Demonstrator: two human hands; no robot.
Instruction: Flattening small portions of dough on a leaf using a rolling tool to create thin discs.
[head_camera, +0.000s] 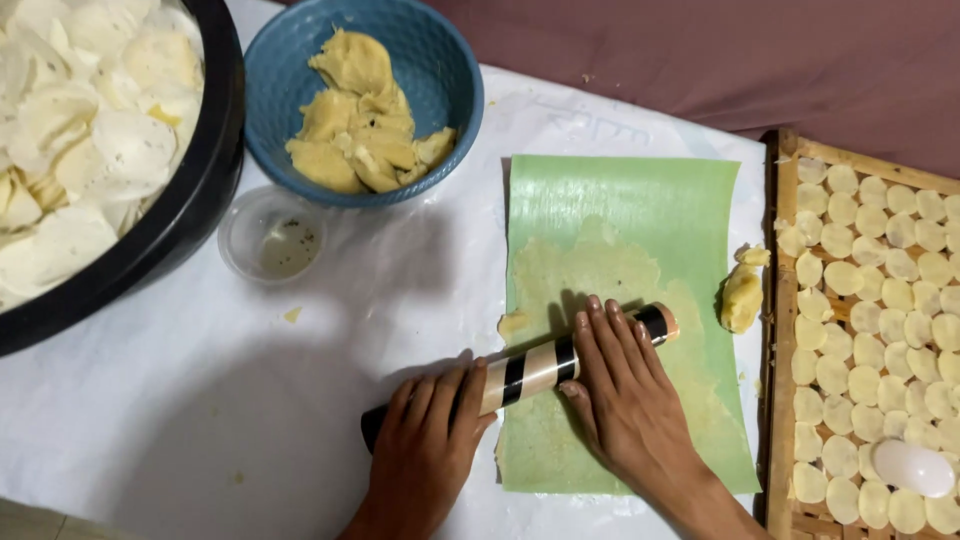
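Observation:
My left hand (425, 440) and my right hand (620, 385) both lie palm-down with flat fingers on a striped black-and-cream rolling pin (530, 370). The pin lies slanted across a green sheet (650, 210). A thin layer of pale yellow dough (575, 270) is spread flat on the sheet under and beyond the pin. The left hand covers the pin's near-left end, off the sheet. The right hand presses nearer the pin's far-right end.
A blue bowl (440, 60) of yellow dough lumps stands at the back. A black basin (200, 190) of white slices is far left, a small clear cup (270, 240) beside it. A dough lump (742, 295) lies by a bamboo tray (780, 300) of round discs, with a white lid (915, 467).

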